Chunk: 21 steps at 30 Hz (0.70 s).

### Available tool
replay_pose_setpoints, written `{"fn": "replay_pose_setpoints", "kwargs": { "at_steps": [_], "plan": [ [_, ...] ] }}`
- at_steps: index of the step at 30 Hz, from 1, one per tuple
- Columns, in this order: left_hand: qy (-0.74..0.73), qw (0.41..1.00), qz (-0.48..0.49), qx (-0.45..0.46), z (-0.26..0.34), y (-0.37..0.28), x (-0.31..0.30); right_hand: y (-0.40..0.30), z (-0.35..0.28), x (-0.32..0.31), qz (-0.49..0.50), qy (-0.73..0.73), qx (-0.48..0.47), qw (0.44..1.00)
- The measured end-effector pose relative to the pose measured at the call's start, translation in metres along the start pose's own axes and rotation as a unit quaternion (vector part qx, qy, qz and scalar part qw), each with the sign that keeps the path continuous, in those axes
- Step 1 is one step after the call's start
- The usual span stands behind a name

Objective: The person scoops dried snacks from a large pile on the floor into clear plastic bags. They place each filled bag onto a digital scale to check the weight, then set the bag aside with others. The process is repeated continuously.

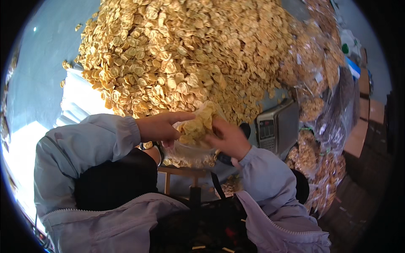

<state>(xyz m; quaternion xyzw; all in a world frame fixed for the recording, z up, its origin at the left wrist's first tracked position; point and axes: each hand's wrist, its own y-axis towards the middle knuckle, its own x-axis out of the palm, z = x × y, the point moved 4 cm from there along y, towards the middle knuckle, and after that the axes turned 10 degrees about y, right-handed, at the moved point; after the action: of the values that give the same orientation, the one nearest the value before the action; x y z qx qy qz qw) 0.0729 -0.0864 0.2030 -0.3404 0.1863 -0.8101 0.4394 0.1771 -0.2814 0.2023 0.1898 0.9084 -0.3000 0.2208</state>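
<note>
A clear plastic bag (190, 150) holding thin yellow chips (194, 128) is between my two hands, in front of my knees. My left hand (161, 128) is at the bag's left rim, thumb and index finger apart; its lower fingers are partly hidden. On the right, my right hand (228, 136) is blurred, with its fingers curved at the chips in the bag's mouth; whether it grips any cannot be told. A large heap of the same kind of chips (183, 53) spreads beyond both hands.
A grey metal scale (278, 126) with a keypad stands right of my hands. Filled clear bags (313, 60) lie further right, near cardboard boxes (359, 139). White plastic sheets or bags (80, 98) lie left of the heap. A small wooden stool (182, 172) is between my knees.
</note>
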Motion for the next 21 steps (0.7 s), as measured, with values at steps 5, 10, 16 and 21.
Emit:
{"fn": "replay_pose_setpoints", "kwargs": {
  "at_steps": [5, 10, 16, 21],
  "plan": [
    [0.107, 0.993, 0.008, -0.050, 0.031, -0.015, 0.063, -0.068, 0.032, -0.035, 0.234, -0.122, 0.038, 0.964],
    [0.074, 0.981, 0.162, -0.080, 0.033, -0.054, 0.100, -0.126, 0.049, -0.020, 0.269, 0.039, 0.060, 0.960],
    [-0.040, 0.937, 0.341, 0.068, 0.048, -0.099, 0.124, -0.238, -0.032, -0.057, 0.306, 0.135, 0.073, 0.940],
    [0.020, 0.928, 0.372, 0.031, 0.043, -0.059, 0.134, -0.212, -0.052, -0.061, 0.238, -0.029, -0.084, 0.967]
  ]
}}
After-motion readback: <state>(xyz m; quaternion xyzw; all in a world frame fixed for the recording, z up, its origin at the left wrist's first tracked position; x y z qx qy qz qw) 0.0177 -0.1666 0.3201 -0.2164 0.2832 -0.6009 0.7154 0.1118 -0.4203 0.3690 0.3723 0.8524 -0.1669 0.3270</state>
